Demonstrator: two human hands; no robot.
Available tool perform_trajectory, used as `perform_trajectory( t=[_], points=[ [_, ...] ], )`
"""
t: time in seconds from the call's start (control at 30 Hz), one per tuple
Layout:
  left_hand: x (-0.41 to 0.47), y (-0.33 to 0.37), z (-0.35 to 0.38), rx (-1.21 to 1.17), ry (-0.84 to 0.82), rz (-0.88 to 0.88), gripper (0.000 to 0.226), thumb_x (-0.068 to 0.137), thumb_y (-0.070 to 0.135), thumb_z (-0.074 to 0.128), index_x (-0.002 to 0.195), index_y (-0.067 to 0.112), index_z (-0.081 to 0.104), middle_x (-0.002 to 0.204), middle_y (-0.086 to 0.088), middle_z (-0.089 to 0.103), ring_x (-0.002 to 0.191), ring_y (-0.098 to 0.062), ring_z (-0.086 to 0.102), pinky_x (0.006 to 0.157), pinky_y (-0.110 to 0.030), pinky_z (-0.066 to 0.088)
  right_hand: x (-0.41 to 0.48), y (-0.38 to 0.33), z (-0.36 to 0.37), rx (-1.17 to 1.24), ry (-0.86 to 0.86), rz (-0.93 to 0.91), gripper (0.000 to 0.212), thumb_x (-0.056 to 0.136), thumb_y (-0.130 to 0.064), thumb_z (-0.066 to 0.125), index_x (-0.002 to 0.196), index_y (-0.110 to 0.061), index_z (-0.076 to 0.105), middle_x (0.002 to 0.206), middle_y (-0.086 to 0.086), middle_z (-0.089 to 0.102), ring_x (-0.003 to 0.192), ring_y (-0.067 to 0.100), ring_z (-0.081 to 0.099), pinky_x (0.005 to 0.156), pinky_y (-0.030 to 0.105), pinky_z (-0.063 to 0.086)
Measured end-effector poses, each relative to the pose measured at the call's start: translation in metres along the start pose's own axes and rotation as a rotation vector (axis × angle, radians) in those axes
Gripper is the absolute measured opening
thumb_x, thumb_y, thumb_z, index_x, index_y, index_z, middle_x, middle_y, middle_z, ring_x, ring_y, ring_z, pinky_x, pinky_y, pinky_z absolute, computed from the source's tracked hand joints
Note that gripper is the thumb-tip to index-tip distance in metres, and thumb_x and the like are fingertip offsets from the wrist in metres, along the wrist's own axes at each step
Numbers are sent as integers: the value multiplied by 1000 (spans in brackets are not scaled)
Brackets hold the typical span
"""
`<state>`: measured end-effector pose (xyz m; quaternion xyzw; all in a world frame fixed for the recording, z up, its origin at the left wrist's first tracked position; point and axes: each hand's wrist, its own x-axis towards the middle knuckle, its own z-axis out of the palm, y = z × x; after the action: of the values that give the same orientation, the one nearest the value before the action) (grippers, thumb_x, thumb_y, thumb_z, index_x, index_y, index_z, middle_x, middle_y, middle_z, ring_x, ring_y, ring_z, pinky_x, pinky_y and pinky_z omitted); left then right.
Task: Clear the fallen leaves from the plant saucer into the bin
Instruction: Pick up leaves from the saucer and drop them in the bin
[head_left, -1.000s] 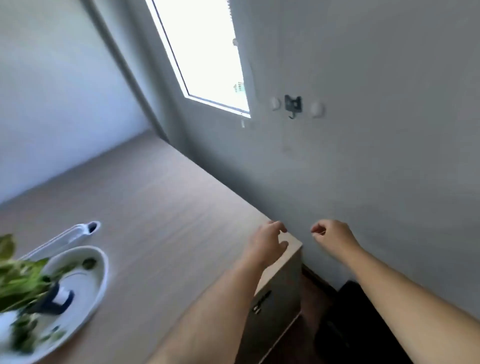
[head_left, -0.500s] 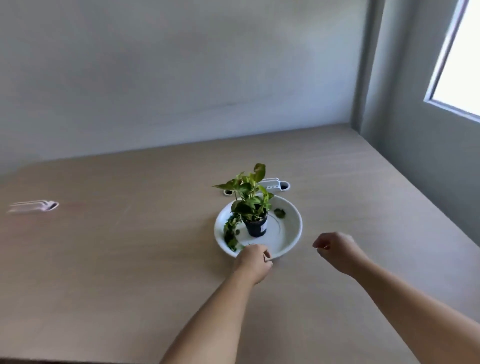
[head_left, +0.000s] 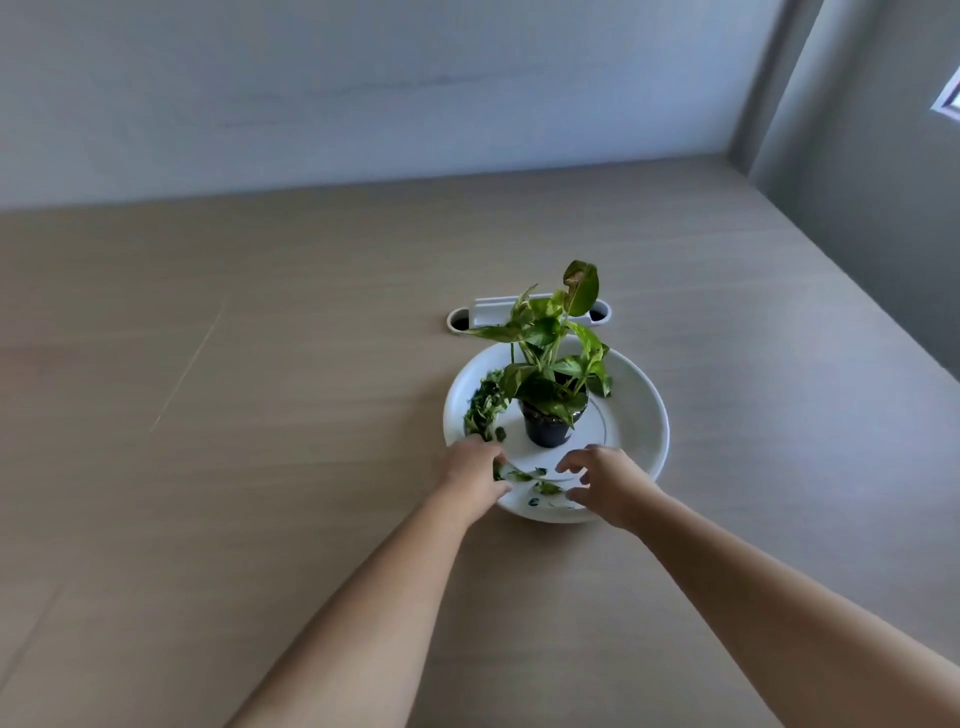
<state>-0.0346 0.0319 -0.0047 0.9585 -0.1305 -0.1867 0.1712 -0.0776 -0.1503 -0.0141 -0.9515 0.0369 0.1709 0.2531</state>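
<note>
A white saucer (head_left: 644, 415) sits on the wooden table with a small black pot (head_left: 548, 428) of a green plant at its middle. Fallen leaves (head_left: 485, 402) are heaped along the saucer's left side, and a few small ones (head_left: 545, 487) lie at its front. My left hand (head_left: 472, 475) rests over the front left rim, fingers and thumb curled close around a leaf; whether it grips that leaf is unclear. My right hand (head_left: 610, 486) hovers over the front rim with fingers spread and nothing in it. No bin is in view.
A white cable outlet (head_left: 491, 312) is set into the tabletop (head_left: 260, 415) just behind the saucer. A grey wall (head_left: 883, 208) runs along the table's right side, and another wall stands behind the table.
The view swung from the table's corner and the window back to the saucer. Both hands moved to the saucer's front rim. My right hand came in from the right and spread its fingers.
</note>
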Motion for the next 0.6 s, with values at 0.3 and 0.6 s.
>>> perform_trajectory(
  t=[0.3,0.6],
  points=[
    [30,1,3,180,-139,55,36,76,33,71,112,30,64,117,1,65,112,-22,57,98,-35,34,33,-11,14,-235,-91,-161,43,80,-6,64,121,-19,60,120,9,53,104,28,58,87,35,48],
    [29,15,16,200,-123,70,42,69,50,74,97,22,59,100,0,64,93,-24,61,87,-36,42,33,3,12,-232,-51,-134,24,86,-4,53,100,-11,71,110,11,62,99,28,59,83,34,48]
  ],
)
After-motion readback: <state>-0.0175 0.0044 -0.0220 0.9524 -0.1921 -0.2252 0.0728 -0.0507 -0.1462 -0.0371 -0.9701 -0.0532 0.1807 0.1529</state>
